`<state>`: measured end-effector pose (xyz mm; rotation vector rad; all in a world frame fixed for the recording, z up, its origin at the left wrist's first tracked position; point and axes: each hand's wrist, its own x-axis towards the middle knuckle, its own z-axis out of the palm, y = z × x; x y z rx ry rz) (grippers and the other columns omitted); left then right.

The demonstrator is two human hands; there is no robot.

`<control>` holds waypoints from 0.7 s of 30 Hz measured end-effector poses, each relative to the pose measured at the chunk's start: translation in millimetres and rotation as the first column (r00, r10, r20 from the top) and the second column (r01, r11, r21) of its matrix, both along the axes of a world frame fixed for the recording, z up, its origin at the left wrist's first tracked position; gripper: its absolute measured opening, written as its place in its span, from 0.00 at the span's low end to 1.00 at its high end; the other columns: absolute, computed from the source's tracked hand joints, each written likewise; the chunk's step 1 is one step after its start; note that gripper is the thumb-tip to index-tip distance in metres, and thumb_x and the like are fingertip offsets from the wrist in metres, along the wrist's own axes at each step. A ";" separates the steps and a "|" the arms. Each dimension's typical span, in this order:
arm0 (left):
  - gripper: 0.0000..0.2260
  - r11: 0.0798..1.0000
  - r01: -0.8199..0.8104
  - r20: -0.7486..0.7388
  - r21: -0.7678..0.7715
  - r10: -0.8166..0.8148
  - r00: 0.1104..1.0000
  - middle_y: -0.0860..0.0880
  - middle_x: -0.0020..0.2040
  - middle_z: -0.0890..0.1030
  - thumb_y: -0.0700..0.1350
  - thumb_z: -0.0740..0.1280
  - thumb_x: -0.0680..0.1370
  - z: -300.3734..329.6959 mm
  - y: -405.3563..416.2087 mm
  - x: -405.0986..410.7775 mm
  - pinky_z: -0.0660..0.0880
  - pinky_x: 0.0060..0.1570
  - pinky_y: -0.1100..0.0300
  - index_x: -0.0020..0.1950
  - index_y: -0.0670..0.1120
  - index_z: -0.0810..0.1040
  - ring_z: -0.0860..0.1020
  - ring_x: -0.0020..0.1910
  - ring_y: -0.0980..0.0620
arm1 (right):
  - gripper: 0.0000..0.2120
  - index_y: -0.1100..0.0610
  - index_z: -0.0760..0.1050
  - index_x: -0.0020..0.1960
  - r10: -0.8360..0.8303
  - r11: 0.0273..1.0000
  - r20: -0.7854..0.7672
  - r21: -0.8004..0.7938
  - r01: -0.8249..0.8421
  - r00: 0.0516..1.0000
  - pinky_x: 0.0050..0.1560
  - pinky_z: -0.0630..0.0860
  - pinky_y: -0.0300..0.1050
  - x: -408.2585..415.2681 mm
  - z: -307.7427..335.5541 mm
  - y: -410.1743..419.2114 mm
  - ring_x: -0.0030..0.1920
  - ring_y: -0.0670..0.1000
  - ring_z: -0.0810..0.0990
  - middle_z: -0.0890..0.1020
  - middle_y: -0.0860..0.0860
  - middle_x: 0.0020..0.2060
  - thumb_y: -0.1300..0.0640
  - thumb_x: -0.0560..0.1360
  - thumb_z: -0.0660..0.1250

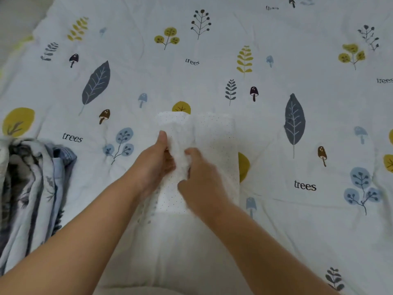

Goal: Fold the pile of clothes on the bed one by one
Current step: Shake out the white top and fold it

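Both forearms reach in from six o'clock toward the middle of the bed [276, 220], which wears a white cover printed with leaves, mushrooms and the word "trees". The left hand [156, 165] pinches a bunched ridge of the white dotted garment [214, 133] between thumb and curled fingers. The right hand [200, 175], just beside it at three o'clock, is blurred; its fingers curl into the same ridge of cloth. The garment lies flat at centre, stretching toward twelve o'clock. At nine o'clock, at the frame's edge, rests the pile of clothes [32, 188], grey, blue and white, well apart from the hands.
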<state>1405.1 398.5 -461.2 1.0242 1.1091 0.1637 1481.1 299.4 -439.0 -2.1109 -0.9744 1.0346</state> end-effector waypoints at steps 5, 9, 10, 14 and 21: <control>0.16 0.983 0.027 -0.190 0.181 0.008 0.982 0.52 0.41 0.81 0.52 0.71 0.73 -13.4 5.4 15.7 0.75 0.33 0.62 0.54 0.46 0.73 0.81 0.40 0.51 | 0.23 0.53 0.67 0.68 0.189 0.981 0.092 -0.068 -0.183 0.978 0.54 0.62 0.34 -15.9 -17.9 -9.7 0.60 0.49 0.71 0.73 0.50 0.60 0.63 0.75 0.63; 0.19 0.861 0.282 -0.348 0.423 -0.133 0.928 0.48 0.49 0.76 0.41 0.70 0.71 -17.0 4.8 34.6 0.73 0.39 0.62 0.58 0.47 0.68 0.76 0.47 0.48 | 0.17 0.56 0.75 0.61 -0.008 0.998 0.357 0.062 -0.016 0.934 0.58 0.66 0.37 -3.6 -19.7 -21.2 0.58 0.50 0.70 0.77 0.51 0.55 0.66 0.74 0.62; 0.16 0.869 0.270 -0.293 0.414 -0.153 0.944 0.48 0.50 0.77 0.39 0.67 0.72 -15.7 8.3 35.1 0.74 0.39 0.62 0.58 0.47 0.70 0.77 0.47 0.48 | 0.17 0.57 0.76 0.60 -0.066 0.996 0.401 0.080 0.037 0.914 0.60 0.67 0.40 1.8 -20.9 -24.0 0.59 0.51 0.70 0.77 0.52 0.55 0.66 0.73 0.63; 0.10 0.897 0.056 -0.194 0.439 0.034 0.980 0.42 0.51 0.78 0.37 0.60 0.76 -11.3 21.0 27.5 0.76 0.44 0.51 0.56 0.44 0.73 0.78 0.48 0.42 | 0.21 0.56 0.70 0.67 -0.163 0.985 0.447 0.027 0.168 0.880 0.64 0.63 0.44 25.6 -30.9 -33.4 0.66 0.52 0.64 0.70 0.53 0.64 0.63 0.74 0.62; 0.31 0.397 0.698 -0.746 0.596 -0.048 0.664 0.43 0.77 0.38 0.57 0.52 0.79 -51.7 -30.4 9.1 0.47 0.72 0.43 0.77 0.51 0.40 0.43 0.76 0.40 | 0.30 0.51 0.45 0.77 -0.109 0.990 0.473 -0.028 0.139 0.875 0.73 0.45 0.50 23.7 -65.0 -20.3 0.76 0.55 0.44 0.44 0.56 0.76 0.48 0.80 0.54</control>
